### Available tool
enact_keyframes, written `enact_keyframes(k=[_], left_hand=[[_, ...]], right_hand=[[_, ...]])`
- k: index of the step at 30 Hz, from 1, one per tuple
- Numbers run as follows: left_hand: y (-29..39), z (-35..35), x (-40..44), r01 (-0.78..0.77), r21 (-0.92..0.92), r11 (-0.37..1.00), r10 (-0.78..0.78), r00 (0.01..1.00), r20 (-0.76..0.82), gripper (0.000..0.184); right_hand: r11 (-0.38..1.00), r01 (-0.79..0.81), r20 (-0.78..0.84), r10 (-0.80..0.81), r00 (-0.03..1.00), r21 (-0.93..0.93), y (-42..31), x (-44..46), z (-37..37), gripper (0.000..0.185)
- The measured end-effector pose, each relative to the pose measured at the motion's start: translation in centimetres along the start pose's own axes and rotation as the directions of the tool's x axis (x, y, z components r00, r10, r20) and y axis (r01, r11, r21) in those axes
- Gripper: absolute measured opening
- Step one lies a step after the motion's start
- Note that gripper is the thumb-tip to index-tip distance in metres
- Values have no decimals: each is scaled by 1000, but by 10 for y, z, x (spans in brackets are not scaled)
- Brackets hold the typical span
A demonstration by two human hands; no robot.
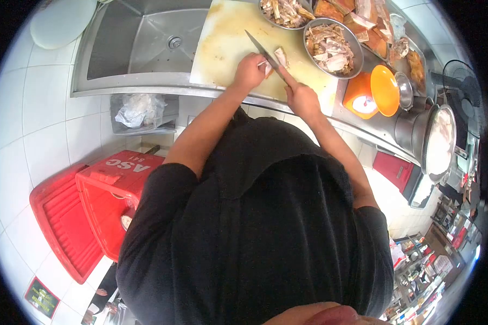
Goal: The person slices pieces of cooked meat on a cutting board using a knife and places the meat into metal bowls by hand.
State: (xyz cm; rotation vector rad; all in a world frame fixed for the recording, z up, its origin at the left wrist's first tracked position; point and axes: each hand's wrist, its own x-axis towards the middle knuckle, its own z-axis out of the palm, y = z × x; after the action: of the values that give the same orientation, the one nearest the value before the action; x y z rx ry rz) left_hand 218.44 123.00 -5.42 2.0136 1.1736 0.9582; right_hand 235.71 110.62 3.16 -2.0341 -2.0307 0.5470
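Note:
My right hand [303,100] is wrapped round the handle of a knife [265,51], whose blade points up and left over the yellowed cutting board [217,43]. Beside the blade, my left hand [250,70] has its fingers closed on a small piece of meat [267,69], partly hidden by the fingers and the knife. Another pale piece of meat [280,56] lies on the board just right of the blade. A metal bowl of cut meat [335,51] stands at the board's right side, with a second bowl of meat strips [286,12] behind it.
To the left is a steel sink [171,40]. An orange scale [360,96] with an orange dish [385,91] stands at the right, near large pots [412,130]. Behind the bowls, a tray holds large meat pieces [363,24]. A red crate [108,184] is at the lower left.

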Motion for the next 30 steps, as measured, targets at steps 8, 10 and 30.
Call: enact_keyframes(k=[8,10,30], left_hand=[[-2,-8,-12,-50,-3,999,50,998,-43,12],[1,-9,-11,-52,-17,998,52,998,-33,10],[-3,-8,-14,-21,55,998,23,999,-31,11]], right_hand=[[1000,24,-46,-24,999,-5,-12,-10,-20,69],[997,30,7,-29,1000,-65,-15,-26,-29,69],[999,6,27,-7,1000,36,-5,-15,3,69]])
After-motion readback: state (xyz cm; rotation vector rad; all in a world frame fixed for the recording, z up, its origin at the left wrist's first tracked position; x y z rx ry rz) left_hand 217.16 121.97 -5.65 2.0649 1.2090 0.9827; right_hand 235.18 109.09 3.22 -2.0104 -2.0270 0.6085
